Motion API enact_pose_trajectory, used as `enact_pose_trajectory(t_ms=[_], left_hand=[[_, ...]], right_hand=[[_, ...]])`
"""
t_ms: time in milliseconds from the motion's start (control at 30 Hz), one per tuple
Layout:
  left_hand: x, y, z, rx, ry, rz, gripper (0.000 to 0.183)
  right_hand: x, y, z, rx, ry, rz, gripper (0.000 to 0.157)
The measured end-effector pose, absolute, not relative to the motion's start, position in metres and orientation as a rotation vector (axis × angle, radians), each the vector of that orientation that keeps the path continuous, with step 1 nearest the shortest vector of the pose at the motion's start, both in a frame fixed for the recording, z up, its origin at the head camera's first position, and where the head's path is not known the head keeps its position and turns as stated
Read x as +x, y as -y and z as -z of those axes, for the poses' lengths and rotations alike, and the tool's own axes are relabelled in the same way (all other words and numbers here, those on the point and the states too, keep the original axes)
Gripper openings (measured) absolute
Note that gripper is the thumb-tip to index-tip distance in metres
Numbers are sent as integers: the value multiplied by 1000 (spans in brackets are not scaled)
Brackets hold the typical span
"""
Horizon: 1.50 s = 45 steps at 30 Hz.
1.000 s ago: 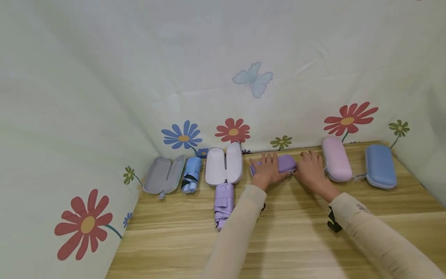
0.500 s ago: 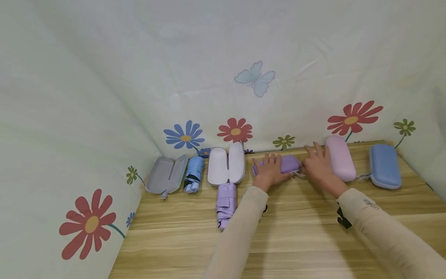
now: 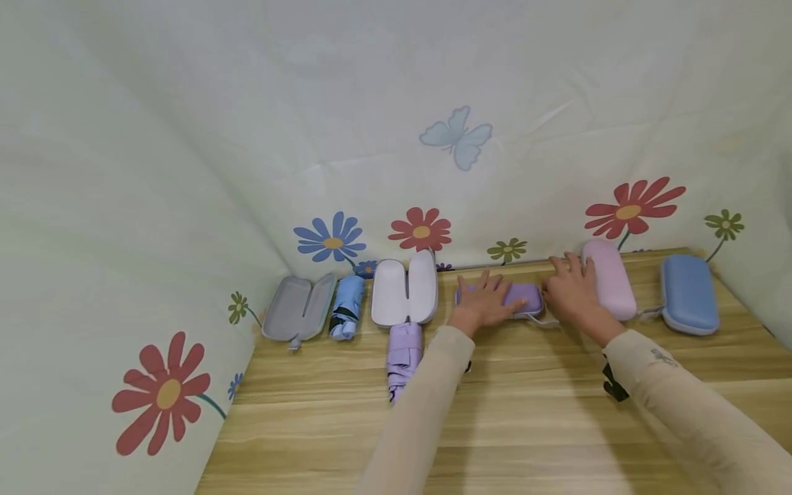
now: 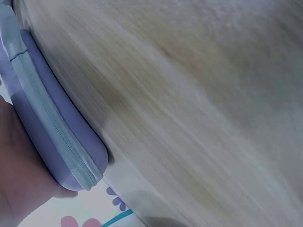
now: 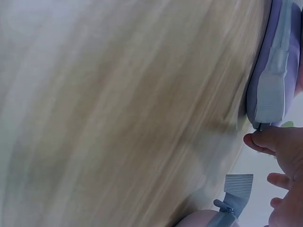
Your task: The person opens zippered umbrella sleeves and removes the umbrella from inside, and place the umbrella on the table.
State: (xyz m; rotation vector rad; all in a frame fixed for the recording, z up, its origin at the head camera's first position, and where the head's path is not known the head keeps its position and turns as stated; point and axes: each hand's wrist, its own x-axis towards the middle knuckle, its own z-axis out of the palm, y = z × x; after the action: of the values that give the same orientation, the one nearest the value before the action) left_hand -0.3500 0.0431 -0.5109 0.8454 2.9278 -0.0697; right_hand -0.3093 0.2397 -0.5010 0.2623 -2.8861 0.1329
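A purple zip case [image 3: 524,297] lies at the back of the table. My left hand [image 3: 482,304] rests on it with fingers spread, its thumb straight across the top. In the left wrist view the zipped side of the purple case [image 4: 52,113] shows beside the hand [image 4: 21,165]. My right hand [image 3: 570,290] is at the case's right end. There, in the right wrist view, its thumb and a finger [image 5: 260,143] come together at the small zipper pull [image 5: 262,126], below a grey strap tab [image 5: 271,97]. The other fingers are curled.
To the right stand a pink case [image 3: 609,282] and a blue case [image 3: 689,294]. On the left are an unfolded grey case [image 3: 291,309], a folded blue umbrella [image 3: 348,306], an unfolded white-lined case [image 3: 390,294] and a folded lilac umbrella [image 3: 405,354]. A flowered cloth [image 3: 346,165] hangs behind.
My right hand has shifted right along the case's end, close beside the pink case. My left thumb has moved from the case's front edge onto its top. The view has shifted slightly.
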Motion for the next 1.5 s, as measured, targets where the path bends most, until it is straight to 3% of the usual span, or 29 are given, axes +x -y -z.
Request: enact_pose_trajectory(t_ms=[100, 367, 600, 800, 1167, 1500], left_hand=[[-351, -45, 512, 803, -2941, 121, 78], [-340, -42, 502, 413, -3082, -85, 105], [-339, -55, 494, 330, -2976, -340, 80], [-342, -76, 515, 249, -3039, -353, 69], [-351, -78, 522, 386, -3121, -207, 56], [-347, -73, 520, 456, -3123, -213, 55]], right_hand=[[-306, -241, 501, 265, 2875, -153, 12], [-289, -241, 505, 272, 2872, -262, 12], [-267, -219, 514, 301, 2851, -307, 8], [-254, -186, 519, 404, 2825, -371, 6], [-257, -191, 513, 320, 2814, -398, 7], [-268, -204, 514, 380, 2753, -249, 12]])
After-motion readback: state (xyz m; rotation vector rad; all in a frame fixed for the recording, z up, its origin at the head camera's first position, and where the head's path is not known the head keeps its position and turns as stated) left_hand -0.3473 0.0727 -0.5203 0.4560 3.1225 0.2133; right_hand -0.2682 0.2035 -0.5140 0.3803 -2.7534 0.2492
